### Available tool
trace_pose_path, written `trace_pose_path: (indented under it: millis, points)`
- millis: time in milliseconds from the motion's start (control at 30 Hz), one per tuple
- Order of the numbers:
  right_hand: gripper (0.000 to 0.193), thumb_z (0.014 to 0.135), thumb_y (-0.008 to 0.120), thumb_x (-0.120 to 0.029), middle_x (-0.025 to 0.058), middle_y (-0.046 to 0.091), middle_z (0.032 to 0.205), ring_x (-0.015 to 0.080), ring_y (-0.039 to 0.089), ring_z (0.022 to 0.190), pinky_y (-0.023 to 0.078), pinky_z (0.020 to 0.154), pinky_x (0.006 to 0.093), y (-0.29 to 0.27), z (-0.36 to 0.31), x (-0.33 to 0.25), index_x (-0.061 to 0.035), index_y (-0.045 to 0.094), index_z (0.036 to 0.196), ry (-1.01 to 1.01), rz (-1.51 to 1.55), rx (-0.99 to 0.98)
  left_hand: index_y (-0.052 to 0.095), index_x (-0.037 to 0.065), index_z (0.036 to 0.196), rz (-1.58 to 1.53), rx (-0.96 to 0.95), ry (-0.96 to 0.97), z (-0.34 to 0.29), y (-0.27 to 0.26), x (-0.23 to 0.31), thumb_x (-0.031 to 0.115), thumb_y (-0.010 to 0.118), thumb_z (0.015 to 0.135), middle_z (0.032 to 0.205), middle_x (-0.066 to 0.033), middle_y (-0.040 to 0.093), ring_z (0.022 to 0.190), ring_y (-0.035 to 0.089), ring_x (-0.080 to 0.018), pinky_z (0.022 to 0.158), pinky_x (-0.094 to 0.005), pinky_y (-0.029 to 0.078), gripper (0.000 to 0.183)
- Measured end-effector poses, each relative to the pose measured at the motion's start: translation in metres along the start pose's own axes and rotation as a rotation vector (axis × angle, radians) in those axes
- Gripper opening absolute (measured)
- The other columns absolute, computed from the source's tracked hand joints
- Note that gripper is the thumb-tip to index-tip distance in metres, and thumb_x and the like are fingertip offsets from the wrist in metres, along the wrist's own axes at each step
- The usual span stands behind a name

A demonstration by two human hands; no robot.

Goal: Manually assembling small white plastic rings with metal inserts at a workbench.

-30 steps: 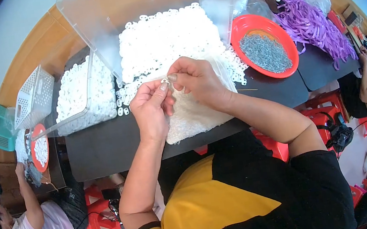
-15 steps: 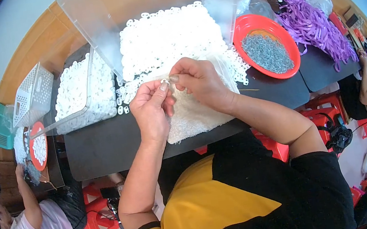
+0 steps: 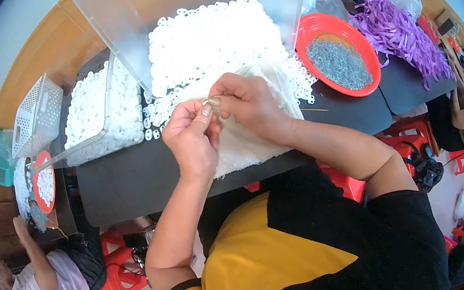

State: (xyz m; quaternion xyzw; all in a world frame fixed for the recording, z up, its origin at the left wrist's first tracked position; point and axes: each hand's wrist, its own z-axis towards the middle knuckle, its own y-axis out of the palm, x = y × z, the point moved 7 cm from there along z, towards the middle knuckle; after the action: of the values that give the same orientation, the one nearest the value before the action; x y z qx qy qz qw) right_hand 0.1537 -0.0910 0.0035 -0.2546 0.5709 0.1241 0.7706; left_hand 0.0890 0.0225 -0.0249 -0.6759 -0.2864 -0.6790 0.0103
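Your left hand [image 3: 193,141] and right hand [image 3: 250,107] meet fingertip to fingertip above the dark worktop [image 3: 130,183], both pinching one small white ring [image 3: 213,102] over a pale woven cloth [image 3: 243,143]. Behind lies a heap of white plastic rings [image 3: 211,41]; to the right, a round red dish [image 3: 373,74] holds grey metal pins [image 3: 339,61]. Since half a second ago, both hands have hardly shifted.

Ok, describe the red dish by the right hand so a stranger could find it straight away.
Start at the black table with the big white heap. Just right of that heap, before the purple ribbons, sits the red dish. It alone holds a grey pile of small metal pieces; the red dish far left holds white ones.
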Motion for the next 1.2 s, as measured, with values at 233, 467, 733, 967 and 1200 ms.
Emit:
trace_pose_path:
  millis: [233, 467, 733, 967, 1200]
  points:
    - [0.013, 0.085, 0.054, -0.003, 0.0056, 0.061, 0.072, 0.0120, 0.057, 0.068, 0.045, 0.062, 0.0262, -0.002, 0.001, 0.000, -0.0008, 0.063, 0.094, -0.146, -0.081, 0.048, 0.057, -0.001, 0.086, -0.019, -0.004, -0.012, 0.007, -0.004, -0.003, 0.004, 0.056, 0.091, 0.069, -0.0061, 0.059, 0.050, 0.048, -0.0090, 0.042, -0.0208, 0.035, 0.008]
    - [0.014, 0.082, 0.060, -0.004, 0.0152, 0.064, 0.083, 0.0333, 0.064, 0.077, 0.050, 0.065, 0.0393, 0.000, -0.009, -0.021, -0.0048, 0.061, 0.097, -0.466, -0.579, 0.086, 0.057, -0.001, 0.086, -0.007, -0.005, -0.027, 0.005, -0.002, -0.002, 0.004, 0.057, 0.091, 0.069, -0.0064, 0.059, 0.050, 0.049, -0.0098, 0.041, -0.0213, 0.036, 0.007]
    - [0.013, 0.079, 0.062, -0.006, 0.0112, 0.062, 0.081, 0.0309, 0.063, 0.076, 0.049, 0.064, 0.0397, -0.002, -0.007, -0.019, -0.0073, 0.061, 0.092, -0.470, -0.604, 0.072, 0.057, -0.003, 0.088, -0.055, 0.114, 0.021, 0.009, -0.018, 0.006, 0.004, 0.058, 0.090, 0.071, -0.0086, 0.060, 0.051, 0.052, -0.0113, 0.041, -0.0225, 0.037, 0.007]
    - [0.008, 0.076, 0.066, -0.012, 0.0060, 0.056, 0.080, 0.0263, 0.061, 0.080, 0.047, 0.064, 0.0393, 0.010, -0.002, -0.013, -0.0114, 0.065, 0.085, -0.519, -0.777, -0.021, 0.057, -0.004, 0.088, -0.015, 0.110, -0.004, 0.010, -0.020, 0.003, 0.003, 0.056, 0.090, 0.071, -0.0092, 0.059, 0.052, 0.053, -0.0124, 0.041, -0.0232, 0.039, 0.007]
    - [0.007, 0.077, 0.068, -0.014, 0.0067, 0.057, 0.081, 0.0276, 0.061, 0.080, 0.047, 0.066, 0.0390, 0.009, 0.003, -0.005, -0.0098, 0.066, 0.082, -0.408, -0.773, -0.024, 0.058, -0.003, 0.089, 0.052, 0.096, -0.006, 0.010, -0.016, 0.002, 0.003, 0.056, 0.091, 0.073, -0.0087, 0.059, 0.053, 0.054, -0.0122, 0.041, -0.0230, 0.040, 0.007]
